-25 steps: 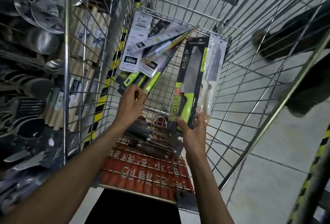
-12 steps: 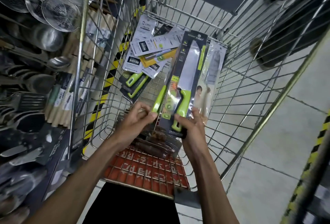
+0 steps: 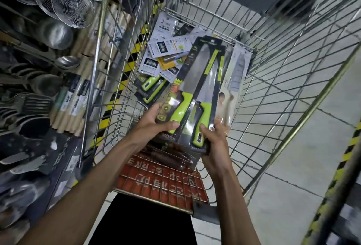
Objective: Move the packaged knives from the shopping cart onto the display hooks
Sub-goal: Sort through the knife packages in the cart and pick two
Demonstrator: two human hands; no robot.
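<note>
Your left hand (image 3: pixel 156 121) and right hand (image 3: pixel 214 137) each grip a black-carded, green-handled packaged knife (image 3: pixel 181 96) (image 3: pixel 207 96) above the wire shopping cart (image 3: pixel 273 80).

2 green-handled knife packs (image 3: pixel 197 88) in hand above shopping cart (image 3: pixel 273 80); 1 pale pack (image 3: pixel 234 80) beside them; loose pile (image 3: pixel 162 59) in cart, count unclear; 2 mesh skimmers (image 3: pixel 72 8) left of cart.

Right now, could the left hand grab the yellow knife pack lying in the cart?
Probably not yet. The left hand is full, gripping a green-handled knife pack. The yellow pack lies deeper in the cart, partly under white packs, though nothing blocks the path from above.
</note>
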